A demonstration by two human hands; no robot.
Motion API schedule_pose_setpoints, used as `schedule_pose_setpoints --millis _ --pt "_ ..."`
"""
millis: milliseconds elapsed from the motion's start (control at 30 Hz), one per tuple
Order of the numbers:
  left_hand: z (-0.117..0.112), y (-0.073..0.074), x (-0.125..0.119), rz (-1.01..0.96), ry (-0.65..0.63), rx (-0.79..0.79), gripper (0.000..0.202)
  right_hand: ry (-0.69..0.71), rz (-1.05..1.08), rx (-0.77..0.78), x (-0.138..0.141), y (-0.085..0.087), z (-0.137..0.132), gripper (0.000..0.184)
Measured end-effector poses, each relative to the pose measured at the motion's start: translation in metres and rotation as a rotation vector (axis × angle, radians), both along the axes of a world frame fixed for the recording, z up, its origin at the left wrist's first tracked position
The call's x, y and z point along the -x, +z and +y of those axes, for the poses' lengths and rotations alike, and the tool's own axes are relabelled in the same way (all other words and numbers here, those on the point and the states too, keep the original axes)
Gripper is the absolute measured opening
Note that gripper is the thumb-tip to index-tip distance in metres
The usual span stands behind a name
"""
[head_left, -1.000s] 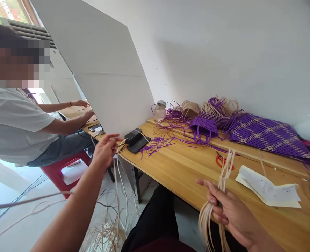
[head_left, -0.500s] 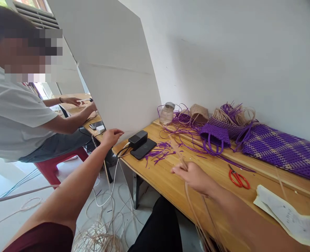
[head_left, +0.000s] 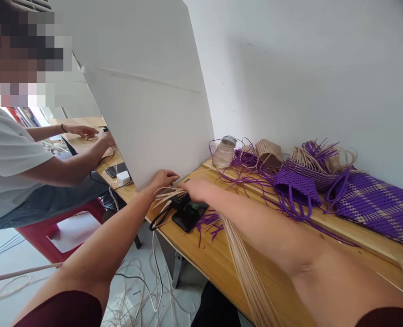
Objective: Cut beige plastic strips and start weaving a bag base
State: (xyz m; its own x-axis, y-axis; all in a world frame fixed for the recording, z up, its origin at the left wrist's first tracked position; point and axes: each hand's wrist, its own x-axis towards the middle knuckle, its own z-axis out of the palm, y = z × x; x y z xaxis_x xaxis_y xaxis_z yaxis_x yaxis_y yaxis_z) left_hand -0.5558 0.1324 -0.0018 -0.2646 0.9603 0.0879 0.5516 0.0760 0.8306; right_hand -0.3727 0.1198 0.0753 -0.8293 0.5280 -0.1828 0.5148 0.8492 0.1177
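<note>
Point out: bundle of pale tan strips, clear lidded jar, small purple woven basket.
Bundle of thin pale tan strips (head_left: pixel 246 270), head view: middle of its visible length.
Clear jar with grey lid (head_left: pixel 223 155), head view: side of its body.
Small purple woven basket with looped handles (head_left: pixel 295 185), head view: woven wall.

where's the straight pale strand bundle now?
Head view, lower centre: the bundle runs from the right hand down over the table, right of the phone.

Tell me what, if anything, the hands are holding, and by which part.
The right hand holds a bundle of pale strands near one end. Whether the left hand holds anything cannot be told.
</note>
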Motion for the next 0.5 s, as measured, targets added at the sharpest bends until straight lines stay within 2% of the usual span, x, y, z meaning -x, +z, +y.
schedule_pose_setpoints --millis 133,267,333,500 --pt "0.02 0.0 -0.003 0.019 -0.097 0.029 0.021 0.094 -0.083 0.011 0.011 -0.007 0.023 0.041" --pt "0.035 0.0 -0.007 0.03 -0.187 0.061 0.017 0.153 -0.098 -0.025 0.003 -0.01 0.029 0.048" --pt "0.038 -0.003 -0.008 0.027 -0.22 0.094 0.013 0.152 -0.083 -0.061 -0.004 -0.006 0.029 0.047" --pt "0.038 -0.012 -0.01 -0.019 -0.265 0.189 0.009 0.125 -0.038 -0.136 -0.012 0.01 0.036 0.059"
